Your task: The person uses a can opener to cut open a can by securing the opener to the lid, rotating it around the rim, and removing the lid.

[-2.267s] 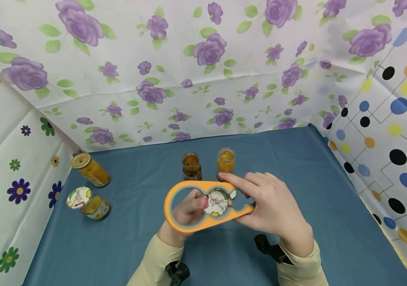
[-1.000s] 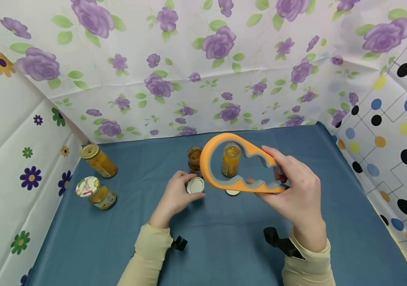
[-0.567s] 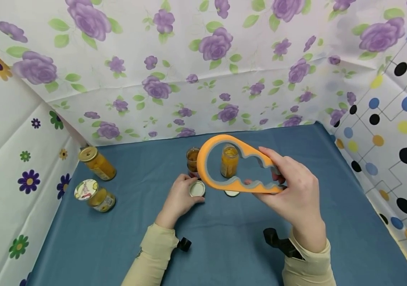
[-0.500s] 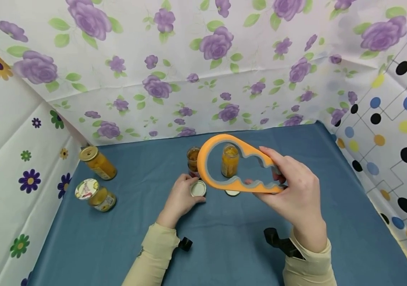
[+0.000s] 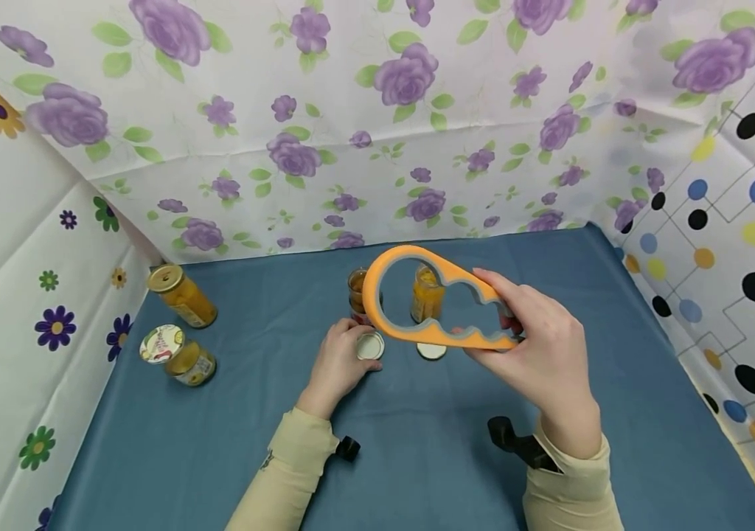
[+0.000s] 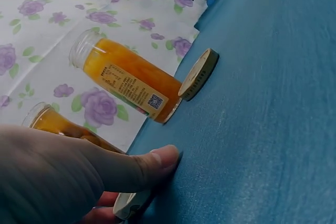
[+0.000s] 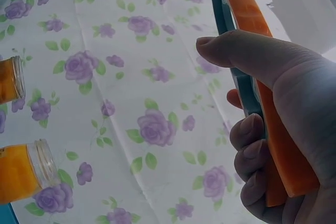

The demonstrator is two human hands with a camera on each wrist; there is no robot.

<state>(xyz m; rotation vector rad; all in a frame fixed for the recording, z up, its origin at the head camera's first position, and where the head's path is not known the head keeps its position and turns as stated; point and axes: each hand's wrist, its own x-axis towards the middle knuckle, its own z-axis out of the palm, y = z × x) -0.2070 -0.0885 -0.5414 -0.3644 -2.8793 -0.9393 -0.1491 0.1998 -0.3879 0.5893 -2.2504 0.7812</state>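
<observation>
My left hand (image 5: 339,363) holds a jar lid (image 5: 370,346) by its edge, pale inside facing up, low over the blue cloth. In the left wrist view the thumb (image 6: 157,163) reaches down to the cloth and covers much of that lid. My right hand (image 5: 540,346) grips an orange jar opener (image 5: 391,324) with a grey wavy inner edge, held up in the air. Through its loop shows an open jar of yellow fruit (image 5: 427,299). Just behind my left hand stands an open jar with darker contents (image 5: 356,291), partly covered by the opener.
Another lid (image 5: 431,351) lies in front of the yellow fruit jar. Two lidded jars stand at the left, one with a gold lid (image 5: 166,278), one with a patterned lid (image 5: 161,344). Patterned sheets wall the blue cloth (image 5: 417,457) at back and sides.
Earlier both hands were together at a patterned lid inside the opener. They have parted; my left hand has lowered a lid, pale side up, to the cloth, and the right raised the opener.
</observation>
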